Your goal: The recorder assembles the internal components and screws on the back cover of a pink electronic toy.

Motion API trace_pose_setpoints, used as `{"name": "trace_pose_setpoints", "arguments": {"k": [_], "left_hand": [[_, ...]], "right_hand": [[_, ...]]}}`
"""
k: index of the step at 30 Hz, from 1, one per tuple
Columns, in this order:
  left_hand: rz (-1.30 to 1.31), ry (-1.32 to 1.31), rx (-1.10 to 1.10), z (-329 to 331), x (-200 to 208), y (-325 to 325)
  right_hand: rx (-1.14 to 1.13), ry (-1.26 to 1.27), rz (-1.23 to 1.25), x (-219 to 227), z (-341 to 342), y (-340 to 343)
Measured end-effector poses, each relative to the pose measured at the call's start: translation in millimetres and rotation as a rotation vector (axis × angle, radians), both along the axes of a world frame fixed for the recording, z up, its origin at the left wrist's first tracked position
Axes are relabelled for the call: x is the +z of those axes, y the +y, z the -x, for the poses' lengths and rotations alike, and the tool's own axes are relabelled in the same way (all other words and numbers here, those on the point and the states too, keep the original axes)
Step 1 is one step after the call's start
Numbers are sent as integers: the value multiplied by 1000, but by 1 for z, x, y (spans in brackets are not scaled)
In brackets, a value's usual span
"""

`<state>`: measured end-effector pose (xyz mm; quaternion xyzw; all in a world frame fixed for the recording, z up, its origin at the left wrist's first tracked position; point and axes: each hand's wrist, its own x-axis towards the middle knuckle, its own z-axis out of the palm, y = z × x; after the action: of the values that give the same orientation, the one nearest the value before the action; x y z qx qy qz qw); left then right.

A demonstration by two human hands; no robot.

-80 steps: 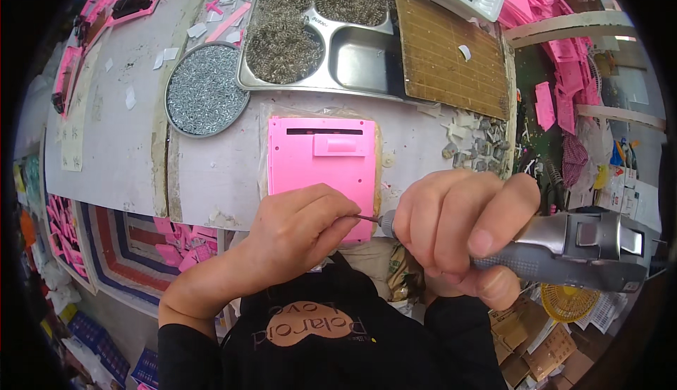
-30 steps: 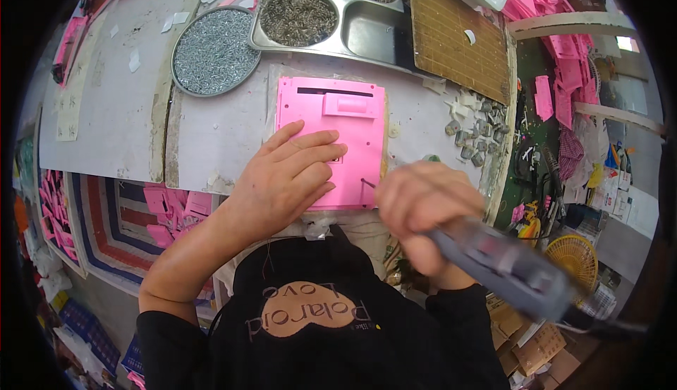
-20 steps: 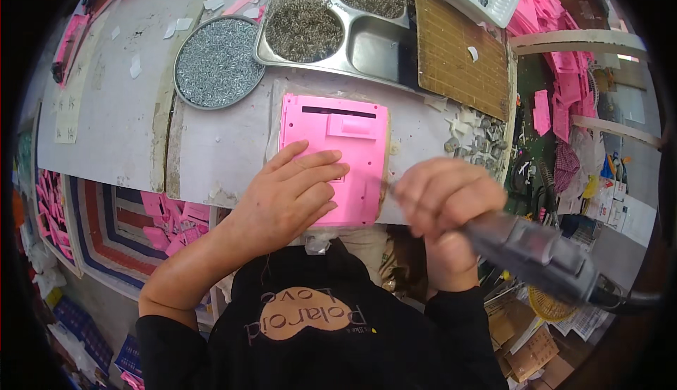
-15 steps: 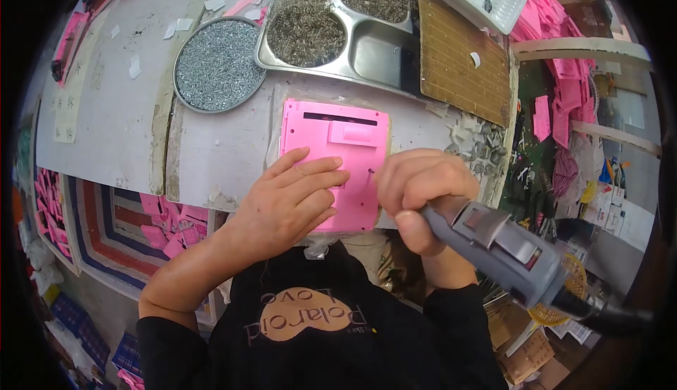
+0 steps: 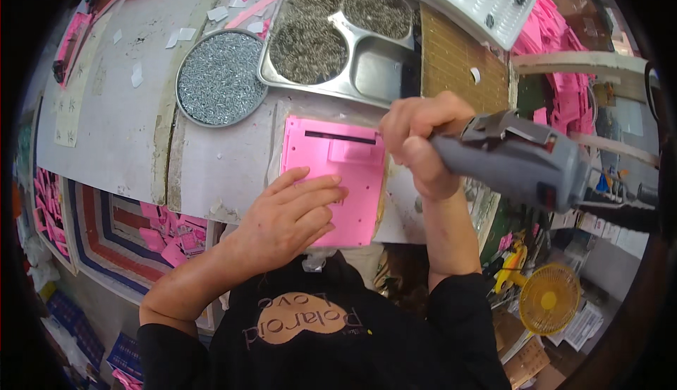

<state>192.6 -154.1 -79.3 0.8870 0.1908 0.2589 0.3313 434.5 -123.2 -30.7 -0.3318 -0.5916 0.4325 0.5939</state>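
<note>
A pink plastic panel (image 5: 356, 210) with a dark slot near its far edge and several small holes lies on the table before me. My left hand (image 5: 289, 210) rests flat on its left half, fingers stretched out and slightly apart. My right hand (image 5: 427, 139) is closed around the front end of a grey electric screwdriver (image 5: 504, 161), whose body and cable run off to the right. The fist sits at the panel's far right corner. Fingers hide the screwdriver's tip, so I cannot tell whether it touches the panel.
Beyond the panel stand a round dish of small silvery screws (image 5: 222, 76) and a steel compartment tray (image 5: 381, 69) with heaps of small metal springs. A brown board (image 5: 451, 58) and a white ribbed tray (image 5: 465, 2) lie far right. Pink parts (image 5: 169, 231) fill a bin at left; a yellow fan (image 5: 550, 298) stands lower right.
My right hand and the screwdriver have moved away from me, from the panel's right-side hole up to its far right corner. My left hand stays on the panel. The view has shifted slightly.
</note>
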Motion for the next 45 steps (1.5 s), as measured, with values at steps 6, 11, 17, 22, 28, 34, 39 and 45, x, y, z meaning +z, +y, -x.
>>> {"name": "trace_pose_setpoints", "arguments": {"k": [6, 11, 17, 22, 28, 34, 39, 45], "left_hand": [[20, 7, 7, -2, 2, 3], [37, -8, 16, -1, 1, 0], [40, -28, 20, -4, 2, 3], [36, -44, 27, 0, -1, 0], [25, -87, 25, 0, -5, 3], [26, -239, 62, 3, -1, 1], [-83, -234, 83, 3, -1, 10], [-130, -101, -16, 4, 0, 5]], "right_hand": [[5, -76, 31, -3, -7, 6], [126, 220, 14, 38, 0, -36], [199, 102, -11, 22, 15, -78], [203, -11, -12, 28, 20, -84], [172, -37, -43, 12, 31, -81], [210, 195, 81, 33, 26, -71], [196, 155, 162, 25, 28, -64], [343, 232, 128, 46, 18, -63]]}}
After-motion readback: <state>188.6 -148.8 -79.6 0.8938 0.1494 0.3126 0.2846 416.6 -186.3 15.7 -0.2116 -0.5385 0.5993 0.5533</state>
